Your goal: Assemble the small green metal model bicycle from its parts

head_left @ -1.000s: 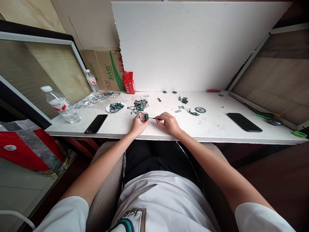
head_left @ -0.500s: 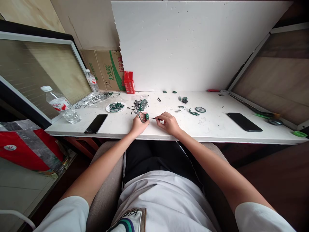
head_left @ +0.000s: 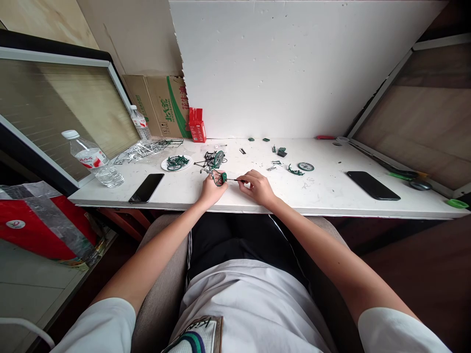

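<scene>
My left hand (head_left: 211,189) is closed around a small green model part (head_left: 221,177) at the near edge of the white desk (head_left: 324,196). My right hand (head_left: 257,187) pinches a thin dark screwdriver (head_left: 234,180) whose tip points left into that part. Just behind my hands stands a partly built green and black model bicycle (head_left: 214,159). A white dish (head_left: 175,163) with green pieces lies to the left of it. A loose green wheel (head_left: 305,166) and a curved green piece (head_left: 295,171) lie to the right.
A black phone (head_left: 146,188) lies left of my hands, another phone (head_left: 373,185) at right. Water bottles (head_left: 92,160) stand at the left, with plastic part frames (head_left: 147,147), a cardboard box (head_left: 162,105) and a red carton (head_left: 196,126) behind. Small dark parts (head_left: 281,152) are scattered mid-desk.
</scene>
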Action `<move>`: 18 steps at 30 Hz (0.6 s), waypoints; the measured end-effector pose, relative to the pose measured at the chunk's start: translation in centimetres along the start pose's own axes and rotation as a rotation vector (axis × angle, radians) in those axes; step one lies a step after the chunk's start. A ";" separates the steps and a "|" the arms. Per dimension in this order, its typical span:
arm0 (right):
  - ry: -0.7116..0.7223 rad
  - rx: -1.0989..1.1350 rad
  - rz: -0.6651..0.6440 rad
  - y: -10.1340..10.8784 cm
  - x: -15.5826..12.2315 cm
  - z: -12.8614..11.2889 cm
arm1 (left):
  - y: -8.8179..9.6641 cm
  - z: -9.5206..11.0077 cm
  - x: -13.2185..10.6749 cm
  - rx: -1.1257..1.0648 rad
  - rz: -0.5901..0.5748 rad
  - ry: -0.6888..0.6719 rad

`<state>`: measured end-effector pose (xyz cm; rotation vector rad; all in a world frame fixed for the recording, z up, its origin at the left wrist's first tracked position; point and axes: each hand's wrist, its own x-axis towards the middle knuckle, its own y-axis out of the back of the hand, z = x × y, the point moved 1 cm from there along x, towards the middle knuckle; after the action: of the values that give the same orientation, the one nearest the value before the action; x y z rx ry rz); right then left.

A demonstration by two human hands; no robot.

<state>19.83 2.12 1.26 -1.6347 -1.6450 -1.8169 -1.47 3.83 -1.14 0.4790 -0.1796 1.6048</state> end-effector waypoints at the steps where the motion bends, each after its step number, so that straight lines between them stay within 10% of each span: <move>1: -0.001 0.000 0.001 0.0 0.0 0.0 | 0.0 0.0 0.0 0.008 0.001 -0.003; 18: 0.012 -0.008 0.017 0.1 0.1 -0.2 | -0.1 1.2 -0.4 0.055 -0.005 -0.024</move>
<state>19.77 1.95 1.48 -1.6322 -1.6160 -1.8235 -1.15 2.96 -0.25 0.5406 -0.1527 1.6028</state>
